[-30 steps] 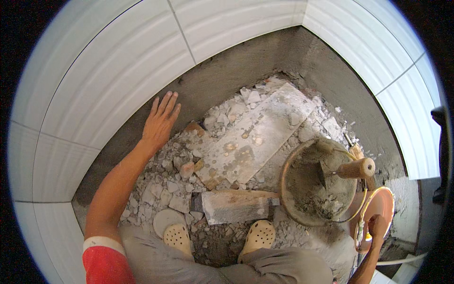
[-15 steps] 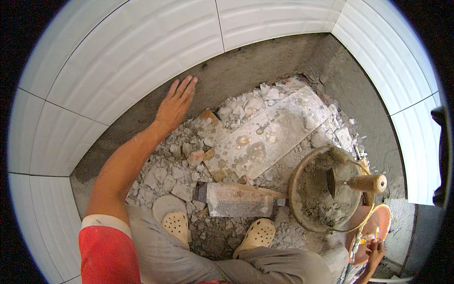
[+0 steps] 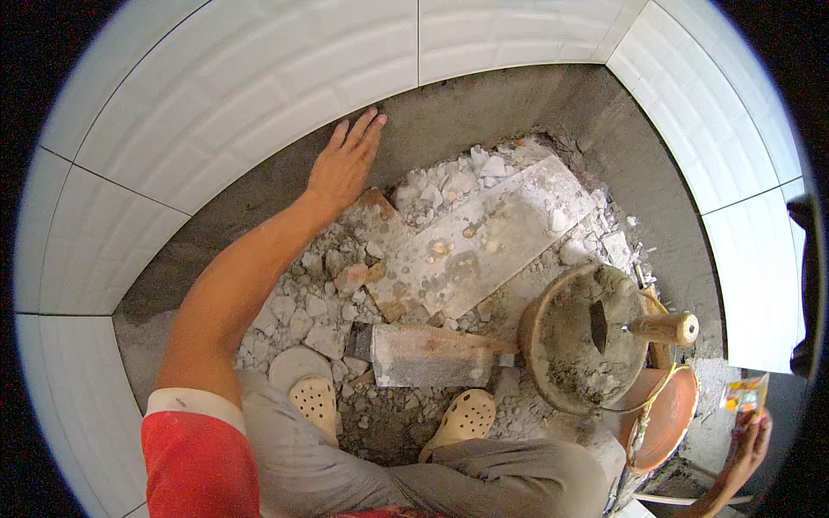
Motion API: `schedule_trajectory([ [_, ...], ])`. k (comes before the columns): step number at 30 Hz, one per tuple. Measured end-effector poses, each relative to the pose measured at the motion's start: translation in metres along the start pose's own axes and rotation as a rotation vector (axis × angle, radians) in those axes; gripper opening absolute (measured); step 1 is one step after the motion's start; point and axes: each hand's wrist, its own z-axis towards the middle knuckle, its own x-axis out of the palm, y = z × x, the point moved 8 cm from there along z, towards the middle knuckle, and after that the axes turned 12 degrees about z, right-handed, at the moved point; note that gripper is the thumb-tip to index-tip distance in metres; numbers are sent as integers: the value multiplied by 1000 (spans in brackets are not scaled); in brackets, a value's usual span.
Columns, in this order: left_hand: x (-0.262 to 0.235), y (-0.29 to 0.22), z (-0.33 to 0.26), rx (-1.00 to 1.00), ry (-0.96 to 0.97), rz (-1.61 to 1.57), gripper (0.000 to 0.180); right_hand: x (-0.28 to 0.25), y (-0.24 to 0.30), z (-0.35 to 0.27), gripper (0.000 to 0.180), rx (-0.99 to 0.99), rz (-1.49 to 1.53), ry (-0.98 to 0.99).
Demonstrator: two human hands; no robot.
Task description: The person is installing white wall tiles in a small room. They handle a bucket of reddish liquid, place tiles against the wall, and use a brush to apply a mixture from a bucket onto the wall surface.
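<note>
My left hand (image 3: 345, 164) lies flat with fingers outstretched on the grey mortar band (image 3: 466, 112), just below the white wall tiles (image 3: 285, 78). Far to the right, my right hand (image 3: 751, 440) pinches a small white, orange and yellow packet (image 3: 744, 394) and holds it up beside an orange bucket (image 3: 669, 423). Left of that bucket is a round bucket of wet mortar (image 3: 579, 371). A trowel (image 3: 661, 329) with a wooden handle rests in it, blade down in the mortar.
Broken rubble (image 3: 311, 311) covers the floor around a dusty flat slab (image 3: 492, 242). A long mortar-coated tool (image 3: 432, 356) lies between the mortar bucket and my clogs (image 3: 466, 423). Tiled walls meet at the far right corner.
My right hand has lifted the packet up and right, away from the orange bucket. My left hand has shifted slightly up and right along the mortar band.
</note>
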Motion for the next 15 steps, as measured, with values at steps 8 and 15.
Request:
schedule_trajectory([
  [8, -102, -22, -56, 550, 519, -772, 63, 172, 175, 17, 30, -254, 150, 235],
  [15, -296, 42, -181, 870, 110, -1061, 62, 445, 206, -20, 21, -57, 443, 879],
])
